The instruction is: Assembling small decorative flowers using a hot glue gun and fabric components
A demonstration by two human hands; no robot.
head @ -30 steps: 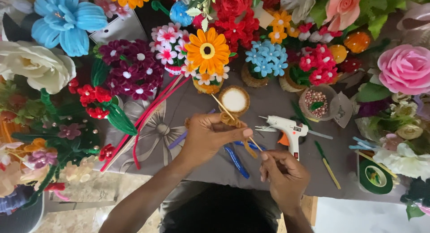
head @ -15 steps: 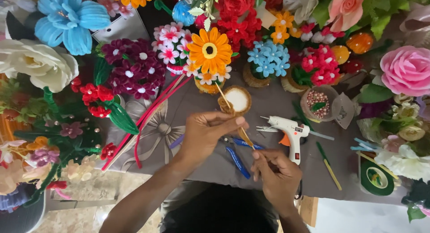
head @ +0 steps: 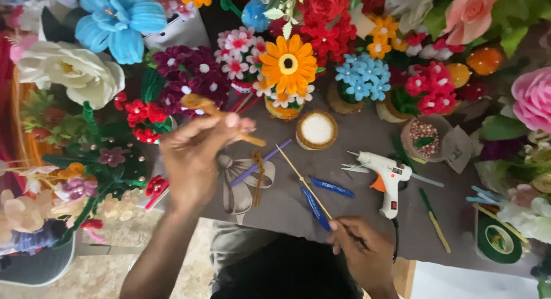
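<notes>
Grey table (head: 356,138) crowded with flowers (glue gun (head: 385,175) nearby). Left hand (head: 195,155) is pinched shut around a brown pipe cleaner (head: 221,112), raised over the table; right hand (head: 361,250) pinches a thin wooden stick (head: 304,181) by its lower end.

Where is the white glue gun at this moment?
In the head view the white glue gun lies on the grey table, right of centre, untouched. It sits just right of the two blue pens and above the right hand.
</notes>
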